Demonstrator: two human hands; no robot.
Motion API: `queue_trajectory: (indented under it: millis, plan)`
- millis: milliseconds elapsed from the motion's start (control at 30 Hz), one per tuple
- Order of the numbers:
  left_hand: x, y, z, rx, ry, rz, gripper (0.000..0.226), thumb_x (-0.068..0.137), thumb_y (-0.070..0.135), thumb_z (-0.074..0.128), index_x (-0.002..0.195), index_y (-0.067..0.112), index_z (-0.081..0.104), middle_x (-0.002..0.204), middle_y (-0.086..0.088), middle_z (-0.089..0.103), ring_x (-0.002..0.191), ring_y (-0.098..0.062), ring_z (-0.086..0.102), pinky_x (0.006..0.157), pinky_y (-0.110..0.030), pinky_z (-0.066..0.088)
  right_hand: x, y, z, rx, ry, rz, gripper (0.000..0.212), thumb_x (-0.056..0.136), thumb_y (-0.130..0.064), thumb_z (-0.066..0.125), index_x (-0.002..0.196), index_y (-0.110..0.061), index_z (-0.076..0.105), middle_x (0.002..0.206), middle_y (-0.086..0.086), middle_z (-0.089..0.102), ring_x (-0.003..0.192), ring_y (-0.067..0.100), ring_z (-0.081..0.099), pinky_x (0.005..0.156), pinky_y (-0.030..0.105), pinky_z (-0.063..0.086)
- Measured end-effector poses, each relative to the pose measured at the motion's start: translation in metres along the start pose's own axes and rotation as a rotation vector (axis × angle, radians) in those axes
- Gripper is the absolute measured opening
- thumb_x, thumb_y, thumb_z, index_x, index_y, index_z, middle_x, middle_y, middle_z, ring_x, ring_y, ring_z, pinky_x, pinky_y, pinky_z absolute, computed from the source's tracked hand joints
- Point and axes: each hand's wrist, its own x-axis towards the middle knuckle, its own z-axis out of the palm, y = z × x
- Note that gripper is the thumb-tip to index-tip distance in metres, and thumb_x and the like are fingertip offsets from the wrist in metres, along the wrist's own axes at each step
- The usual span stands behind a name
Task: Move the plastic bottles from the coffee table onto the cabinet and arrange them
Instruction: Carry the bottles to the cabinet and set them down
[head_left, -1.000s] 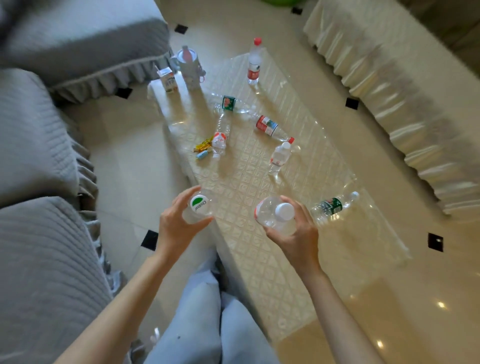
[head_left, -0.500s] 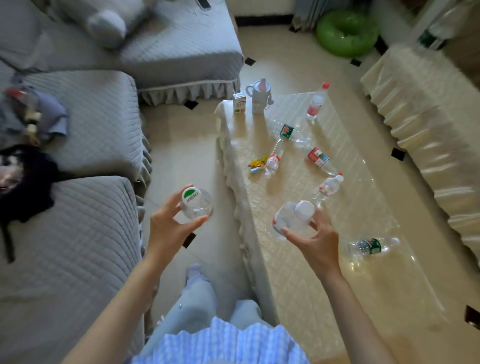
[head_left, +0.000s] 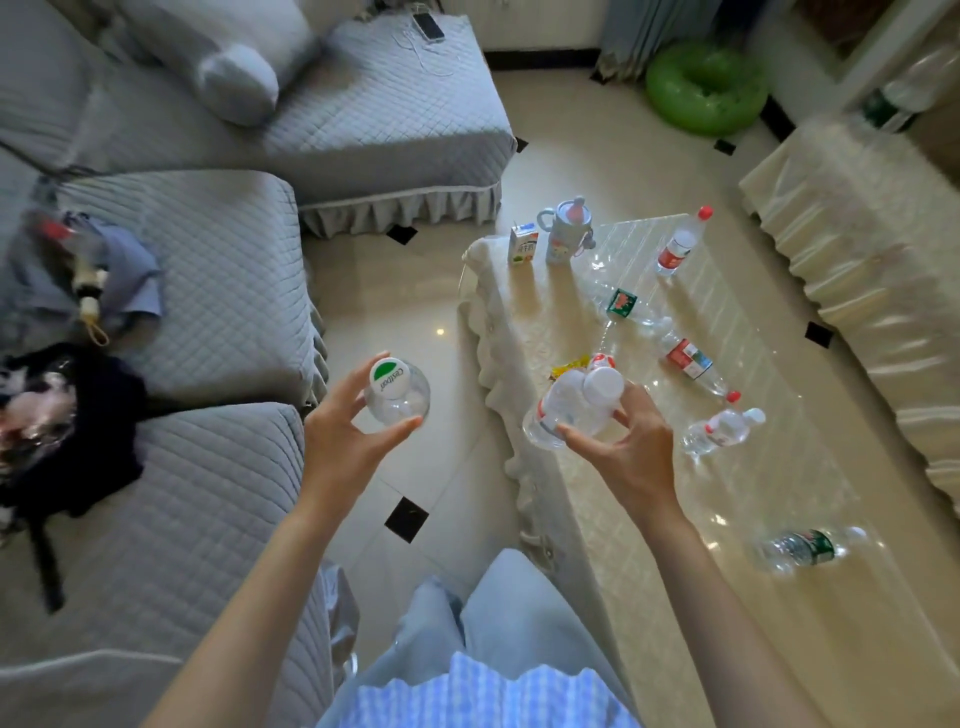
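Observation:
My left hand (head_left: 340, 441) grips a clear bottle with a white-and-green cap (head_left: 397, 397), held over the floor beside the coffee table (head_left: 639, 582). A second clear bottle with a white cap (head_left: 576, 408) is gripped by my right hand (head_left: 631, 447) above the table's left edge. Several more bottles remain on the table: one upright with a red cap (head_left: 680, 244), a green-labelled one lying flat (head_left: 623, 304), a red-labelled one (head_left: 691, 361), a small one (head_left: 722, 428) and a dark-green-labelled one (head_left: 802, 548) near me. The cloth-draped cabinet (head_left: 878, 291) runs along the right.
A milk carton (head_left: 522, 245) and a blue sippy cup (head_left: 566, 234) stand at the table's far end, with a yellow wrapper (head_left: 569, 366) mid-table. Grey sofas (head_left: 208, 291) fill the left. A green inflatable ring (head_left: 706, 88) lies on the floor far right.
Both hands have lifted their bottles up and away from the table. The view has pulled back and swung left, so the sofas and far floor have come into sight.

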Motion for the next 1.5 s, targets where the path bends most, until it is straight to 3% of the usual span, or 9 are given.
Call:
queue_trajectory:
  millis: [133, 300, 533, 667, 867, 1000, 1200, 1333, 1500]
  plan:
    - [0.051, -0.004, -0.009, 0.028, 0.034, 0.012, 0.063, 0.062, 0.014, 0.085, 0.120, 0.024, 0.060, 0.105, -0.003, 0.067, 0.077, -0.014, 0.053, 0.075, -0.020, 0.049, 0.055, -0.017, 0.031, 0.007, -0.008, -0.052, 0.057, 0.060, -0.028, 0.088, 0.108, -0.030, 0.057, 0.099, -0.009, 0.061, 0.087, 0.015, 0.061, 0.080, 0.035, 0.053]
    - [0.135, -0.016, -0.009, 0.054, 0.039, 0.013, 0.064, 0.062, 0.017, 0.086, 0.118, 0.033, 0.057, 0.111, 0.010, 0.064, 0.102, -0.010, 0.060, 0.089, -0.032, 0.051, 0.141, -0.024, 0.069, 0.005, -0.044, -0.081, 0.058, 0.061, -0.021, 0.088, 0.112, -0.022, 0.059, 0.103, -0.007, 0.062, 0.090, 0.012, 0.060, 0.083, 0.031, 0.053]
    - [0.279, -0.008, 0.000, 0.133, 0.046, 0.127, 0.070, 0.062, 0.018, 0.085, 0.125, 0.027, 0.055, 0.115, 0.006, 0.063, 0.105, -0.009, 0.060, 0.091, -0.021, 0.048, 0.285, -0.030, 0.118, 0.031, -0.044, -0.142, 0.061, 0.061, -0.027, 0.088, 0.115, -0.024, 0.058, 0.107, -0.005, 0.063, 0.093, 0.012, 0.060, 0.082, 0.038, 0.053]
    - [0.350, 0.001, 0.004, 0.107, 0.059, 0.139, 0.071, 0.063, 0.018, 0.085, 0.126, 0.027, 0.054, 0.118, 0.006, 0.063, 0.108, -0.009, 0.060, 0.093, -0.035, 0.051, 0.361, -0.033, 0.136, 0.006, -0.052, -0.189, 0.062, 0.062, -0.035, 0.085, 0.117, -0.026, 0.058, 0.108, -0.006, 0.062, 0.098, 0.016, 0.060, 0.084, 0.042, 0.052]
    - [0.450, -0.003, 0.007, 0.047, 0.059, 0.144, 0.070, 0.063, 0.016, 0.086, 0.126, 0.023, 0.056, 0.120, 0.005, 0.063, 0.110, -0.012, 0.060, 0.093, -0.044, 0.051, 0.450, -0.042, 0.166, -0.020, -0.049, -0.221, 0.063, 0.062, -0.028, 0.088, 0.118, -0.026, 0.058, 0.106, -0.013, 0.059, 0.094, 0.002, 0.056, 0.081, 0.023, 0.049]
    - [0.524, -0.020, 0.006, 0.024, 0.022, 0.151, 0.069, 0.062, 0.023, 0.086, 0.125, 0.022, 0.057, 0.121, 0.006, 0.063, 0.112, -0.012, 0.059, 0.095, -0.044, 0.049, 0.504, -0.040, 0.198, -0.017, -0.052, -0.216, 0.066, 0.061, -0.025, 0.086, 0.117, -0.036, 0.055, 0.107, -0.018, 0.057, 0.099, 0.005, 0.058, 0.085, 0.024, 0.048]
    - [0.647, -0.036, -0.001, 0.053, -0.097, 0.224, 0.068, 0.063, 0.017, 0.086, 0.125, 0.017, 0.057, 0.120, 0.003, 0.063, 0.112, -0.010, 0.058, 0.096, -0.044, 0.048, 0.579, -0.047, 0.248, -0.073, 0.036, -0.150, 0.063, 0.058, -0.016, 0.088, 0.116, -0.019, 0.062, 0.109, -0.006, 0.062, 0.100, 0.013, 0.059, 0.089, 0.024, 0.046]
    - [0.717, -0.040, -0.001, 0.070, -0.217, 0.247, 0.068, 0.064, 0.018, 0.085, 0.126, 0.018, 0.056, 0.121, 0.002, 0.062, 0.112, -0.014, 0.059, 0.095, -0.045, 0.049, 0.617, -0.052, 0.272, -0.095, 0.118, -0.063, 0.064, 0.059, -0.014, 0.086, 0.117, -0.021, 0.061, 0.111, -0.008, 0.061, 0.103, 0.010, 0.058, 0.091, 0.022, 0.043]
    - [0.788, -0.039, 0.025, 0.090, -0.311, 0.257, 0.068, 0.064, 0.019, 0.086, 0.125, 0.022, 0.057, 0.121, 0.006, 0.062, 0.112, -0.006, 0.057, 0.095, -0.032, 0.049, 0.661, -0.042, 0.284, -0.104, 0.203, 0.022, 0.066, 0.059, -0.013, 0.086, 0.118, -0.025, 0.058, 0.112, -0.011, 0.060, 0.104, 0.008, 0.058, 0.092, 0.018, 0.041]
